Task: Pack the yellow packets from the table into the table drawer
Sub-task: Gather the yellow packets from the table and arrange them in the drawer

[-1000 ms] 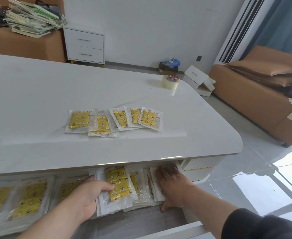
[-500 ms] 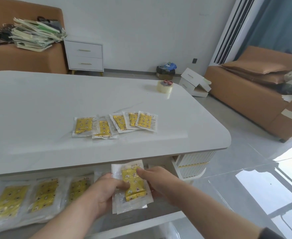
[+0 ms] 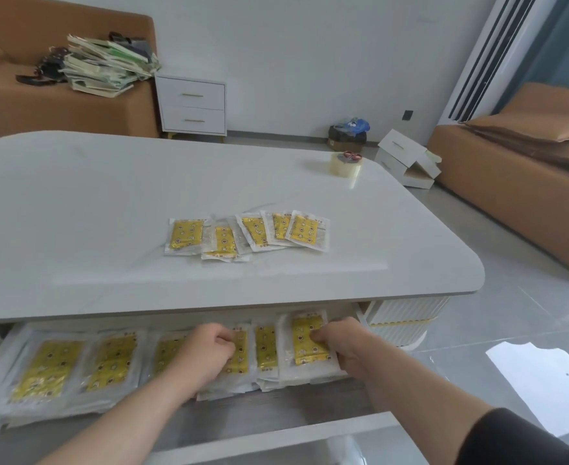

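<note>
Already packed: overlapping stacks of yellow packets (image 3: 48, 367) fill the open drawer (image 3: 276, 437).
Left hand (image 3: 206, 354): fingers curled on the middle stack (image 3: 242, 359).
Right hand (image 3: 347, 344): gripping the rightmost packet (image 3: 305, 344), apparently seating it.
Outstanding: 5 packets (image 3: 246, 233) on the counter (image 3: 108, 213), well apart from both hands.
Progress: judged mostly done.

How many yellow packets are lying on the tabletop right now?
5, in one overlapping row on the table: leftmost packet, second, middle, fourth, rightmost. Overlaps might hide another.

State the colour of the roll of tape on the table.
Tape roll: clear, yellowish; head view.
</note>
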Action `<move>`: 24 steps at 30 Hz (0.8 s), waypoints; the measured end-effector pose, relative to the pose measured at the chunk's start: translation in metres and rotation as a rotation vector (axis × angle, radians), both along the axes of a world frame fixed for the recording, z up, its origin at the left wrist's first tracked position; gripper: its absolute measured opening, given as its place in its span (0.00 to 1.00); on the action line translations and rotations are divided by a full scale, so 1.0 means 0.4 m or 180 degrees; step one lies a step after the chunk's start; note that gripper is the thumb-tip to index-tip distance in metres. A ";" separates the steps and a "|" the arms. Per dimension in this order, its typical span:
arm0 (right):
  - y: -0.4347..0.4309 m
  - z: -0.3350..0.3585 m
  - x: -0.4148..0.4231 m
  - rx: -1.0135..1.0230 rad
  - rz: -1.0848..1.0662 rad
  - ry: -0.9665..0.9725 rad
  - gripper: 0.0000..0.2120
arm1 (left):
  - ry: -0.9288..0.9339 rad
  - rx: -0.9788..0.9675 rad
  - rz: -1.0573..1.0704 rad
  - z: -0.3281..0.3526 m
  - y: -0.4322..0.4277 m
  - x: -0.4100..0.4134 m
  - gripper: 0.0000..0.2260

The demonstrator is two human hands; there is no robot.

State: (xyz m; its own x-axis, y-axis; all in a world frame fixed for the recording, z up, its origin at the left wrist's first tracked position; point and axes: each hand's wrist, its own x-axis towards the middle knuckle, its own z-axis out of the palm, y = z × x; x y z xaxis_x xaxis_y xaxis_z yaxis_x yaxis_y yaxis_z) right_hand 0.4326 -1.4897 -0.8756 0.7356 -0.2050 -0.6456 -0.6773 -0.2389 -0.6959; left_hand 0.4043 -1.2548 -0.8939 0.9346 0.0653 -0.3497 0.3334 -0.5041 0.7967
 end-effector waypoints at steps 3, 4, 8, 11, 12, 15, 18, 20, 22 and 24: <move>0.003 -0.043 0.035 -0.0208 0.0110 0.0048 0.12 | -0.0583 0.1365 -0.0954 -0.014 0.032 0.016 0.16; 0.010 -0.057 0.045 -0.0221 0.0147 0.0057 0.12 | -0.0731 0.1553 -0.1204 -0.020 0.035 0.023 0.17; 0.044 -0.087 0.067 -0.0141 0.0227 0.0040 0.15 | -0.0964 0.2005 -0.1836 -0.055 0.029 0.057 0.18; 0.065 -0.104 0.073 -0.0146 0.0348 -0.0062 0.08 | -0.0857 0.2254 -0.1973 -0.081 0.032 0.069 0.16; 0.069 -0.111 0.076 -0.0175 0.0369 -0.0085 0.07 | -0.0854 0.2310 -0.2001 -0.089 0.035 0.071 0.16; 0.070 -0.119 0.079 -0.0320 0.0455 -0.0121 0.07 | -0.0809 0.2350 -0.2044 -0.106 0.041 0.073 0.17; 0.066 -0.127 0.075 -0.0680 0.0644 -0.0148 0.09 | -0.0850 0.2311 -0.1999 -0.113 0.042 0.073 0.18; 0.073 -0.124 0.070 -0.1168 0.0892 -0.0187 0.07 | -0.0851 0.2298 -0.2000 -0.116 0.040 0.073 0.18; 0.084 -0.115 0.062 -0.1617 0.1195 -0.0271 0.15 | -0.0848 0.2283 -0.1996 -0.121 0.040 0.073 0.18; 0.089 -0.107 0.051 -0.1900 0.1479 -0.0433 0.23 | -0.0855 0.2246 -0.1983 -0.125 0.041 0.073 0.18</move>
